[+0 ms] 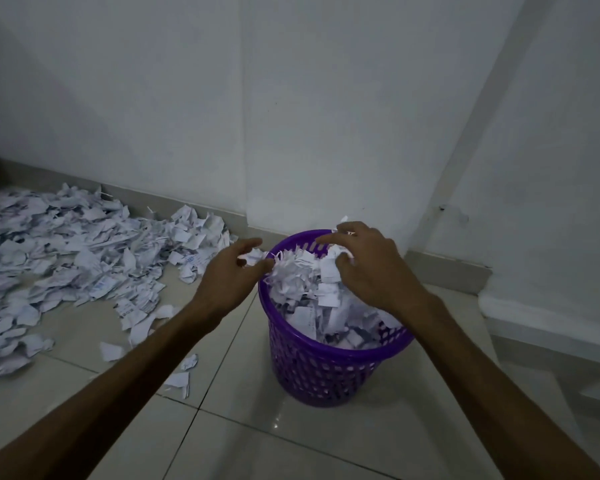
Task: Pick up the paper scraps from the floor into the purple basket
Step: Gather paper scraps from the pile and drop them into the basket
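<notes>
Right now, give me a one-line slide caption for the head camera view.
Both hands, left hand and right hand, drop paper scraps into the nearly full purple basket; a floor pile remains.

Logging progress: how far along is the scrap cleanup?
Done: the purple perforated plastic basket is heaped to its rim. In hand: left hand and right hand sit over a clump of white torn paper scraps atop it. Left: a big scrap pile covers the tiled floor.
</notes>
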